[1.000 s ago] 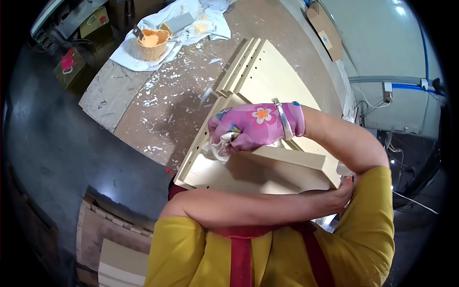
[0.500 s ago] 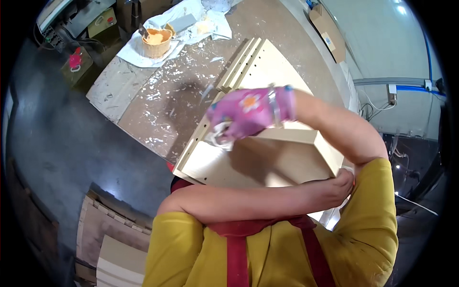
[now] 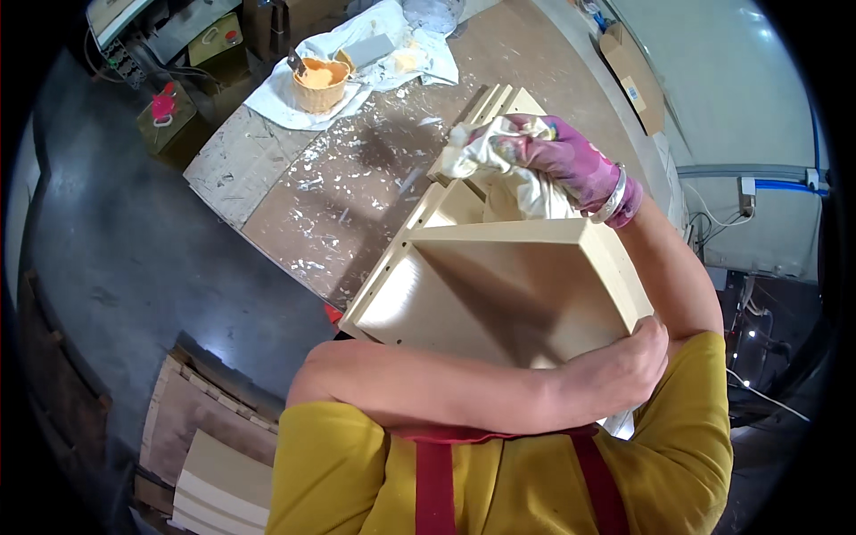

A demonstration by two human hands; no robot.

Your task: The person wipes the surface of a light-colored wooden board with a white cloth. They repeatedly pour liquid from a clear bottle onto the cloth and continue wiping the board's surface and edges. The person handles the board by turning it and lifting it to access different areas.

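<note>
A light wooden panel assembly with drilled holes along its edge lies on the worktable in front of me. A raised board runs across it. Bare, my left hand reaches across my body, its fingers closed on the assembly's near right corner. My right hand wears a purple patterned glove and grips a crumpled white cloth, which hangs just behind the raised board. Whether the cloth touches the wood there is unclear.
Flakes and dust litter the brown worktable. Toward the back stand a wicker-patterned tub of orange paste with a spatula in it and a grey block, on white sheeting. A cardboard piece leans at the right.
My gloved right hand has moved away from the panel's left part, farther back and to the right, with the cloth. My left hand stays at the corner. The view has shifted slightly.
</note>
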